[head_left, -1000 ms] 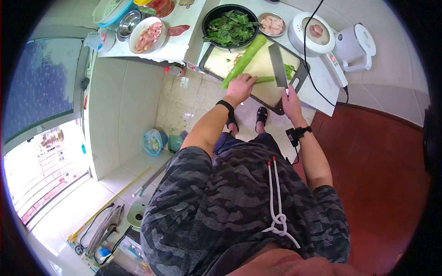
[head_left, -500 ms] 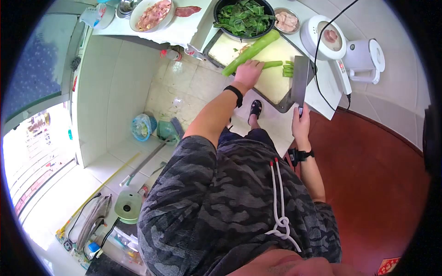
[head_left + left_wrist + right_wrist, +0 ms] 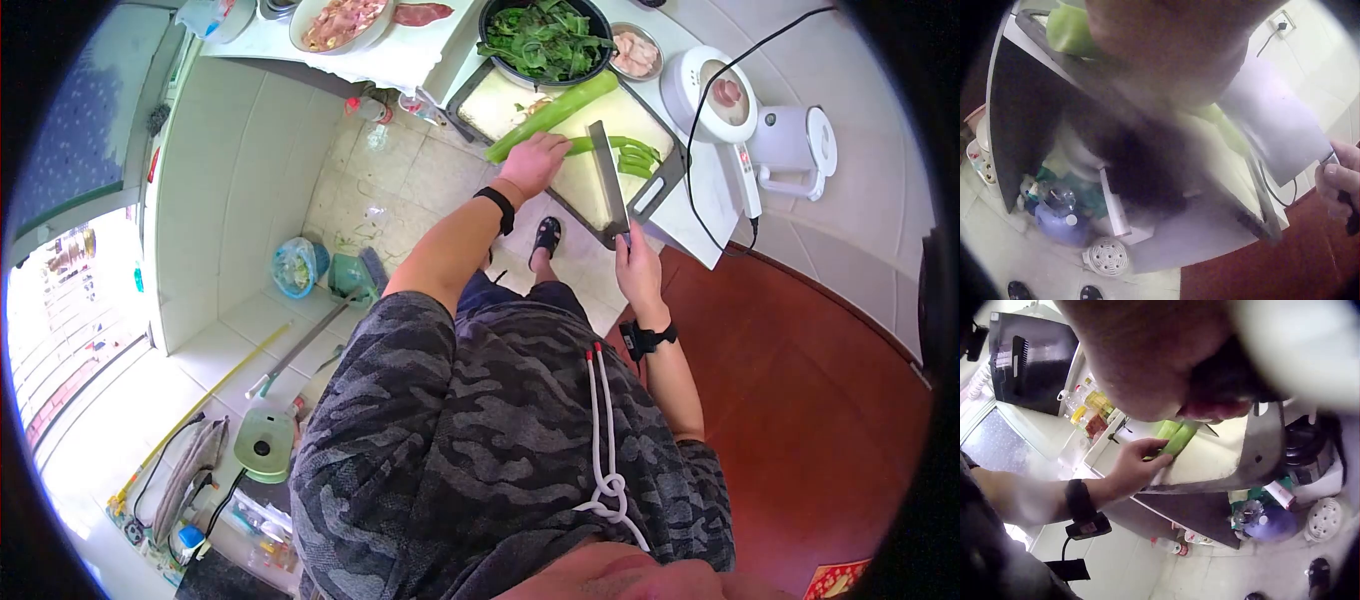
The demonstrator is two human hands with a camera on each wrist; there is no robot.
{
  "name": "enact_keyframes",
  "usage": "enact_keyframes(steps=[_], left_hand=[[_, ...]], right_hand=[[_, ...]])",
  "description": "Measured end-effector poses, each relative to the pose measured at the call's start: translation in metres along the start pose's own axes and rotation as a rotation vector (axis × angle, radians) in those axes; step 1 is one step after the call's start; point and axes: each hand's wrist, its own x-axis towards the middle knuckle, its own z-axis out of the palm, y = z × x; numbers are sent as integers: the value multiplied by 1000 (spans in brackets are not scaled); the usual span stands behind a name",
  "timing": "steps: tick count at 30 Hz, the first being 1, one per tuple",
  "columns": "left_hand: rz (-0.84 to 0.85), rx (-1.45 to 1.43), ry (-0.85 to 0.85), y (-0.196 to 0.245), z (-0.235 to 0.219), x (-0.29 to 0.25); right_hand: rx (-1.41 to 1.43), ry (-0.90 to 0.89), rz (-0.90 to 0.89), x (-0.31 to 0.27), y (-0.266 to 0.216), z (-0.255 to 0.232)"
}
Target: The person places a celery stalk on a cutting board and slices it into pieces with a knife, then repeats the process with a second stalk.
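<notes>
My right hand (image 3: 640, 265) grips the handle of a cleaver (image 3: 608, 175), its broad blade standing over the cutting board (image 3: 585, 200) across a slim green stalk (image 3: 582, 146). Thumb and fingers of my left hand (image 3: 535, 163) pinch that stalk from the left, as the right wrist view also shows. Behind it lies a longer, thicker green stem (image 3: 560, 108). Several cut green pieces (image 3: 637, 158) lie to the right of the blade. In the left wrist view the cleaver blade (image 3: 1279, 125) appears side-on, with the stalk partly behind my left hand.
A black pan of leaves (image 3: 545, 45) stands behind the board, beside a bowl of pale meat (image 3: 635, 52). To the right are a white cooker (image 3: 705, 95), its black cord (image 3: 765, 50) and a white kettle (image 3: 795, 150). A meat bowl (image 3: 340, 25) sits at left.
The cleaver went right to the cut pieces half a second ago and has now come back left over the stalk. My left hand stays at the stalk; the head view has shifted.
</notes>
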Motion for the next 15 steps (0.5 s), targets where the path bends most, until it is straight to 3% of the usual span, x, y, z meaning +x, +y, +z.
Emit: enact_keyframes(steps=[8,15], left_hand=[[-15,-11,-21,2,0,5],[-30,1,-46,4,-1,7]], right_hand=[[-102,-57,31,4,-21,-14],[-117,-99,1,30,-4,11]])
